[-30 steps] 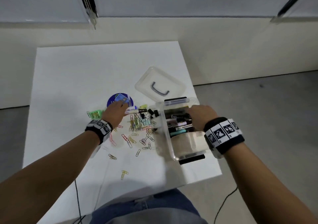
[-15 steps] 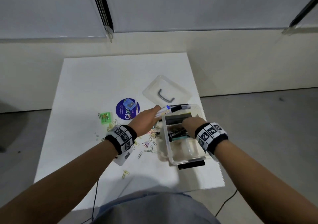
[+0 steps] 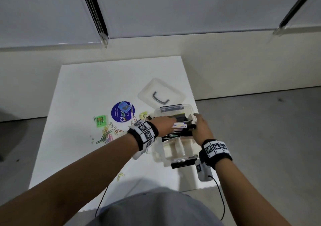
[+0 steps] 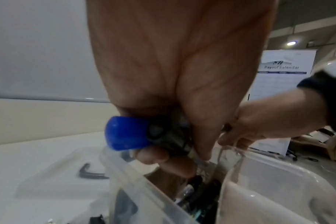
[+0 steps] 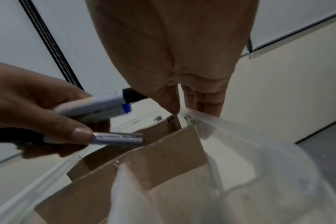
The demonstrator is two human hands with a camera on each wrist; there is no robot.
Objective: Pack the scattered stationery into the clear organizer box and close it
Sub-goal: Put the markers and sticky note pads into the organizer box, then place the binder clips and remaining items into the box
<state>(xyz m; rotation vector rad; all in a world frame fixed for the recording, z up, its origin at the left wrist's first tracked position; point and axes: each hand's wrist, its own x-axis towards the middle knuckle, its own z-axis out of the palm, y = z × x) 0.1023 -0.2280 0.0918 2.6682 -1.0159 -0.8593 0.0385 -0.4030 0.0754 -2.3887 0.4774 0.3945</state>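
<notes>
Organizer box: clear plastic organizer box point(image 3: 175, 153) stands open on the right part of the white square table point(image 3: 83, 93), near its right edge; black latches show at its near and far ends.
Box contents: dark pens lie in the far section; pale divided compartments fill the near section, and brown cardboard dividers point(image 5: 163, 153) show in the right wrist view.
Left hand: left hand point(image 3: 162, 126) reaches over the box from the left, fingers curled round two white-barrelled markers point(image 5: 98, 106), held just above the far section; a blue cap end point(image 4: 128, 133) sticks out of the fist in the left wrist view.
Right hand: right hand point(image 3: 202, 128) is at the box's right wall, thumb and fingertips point(image 5: 201, 104) pinching the clear rim.
Lid: clear plastic lid with a grey handle point(image 3: 161, 96) lies flat on the table just behind the box.
Loose stationery: coloured paper clips point(image 3: 107, 133) lie scattered left of the box; a small green clip box point(image 3: 100, 121) sits further left.
Round sticker: blue round disc with white lettering point(image 3: 122, 112) lies between the green box and the lid, with a small blue case point(image 3: 123, 108) on it.
Stray clip: yellow paper clip point(image 3: 120, 176) lies alone near the table's front edge.
</notes>
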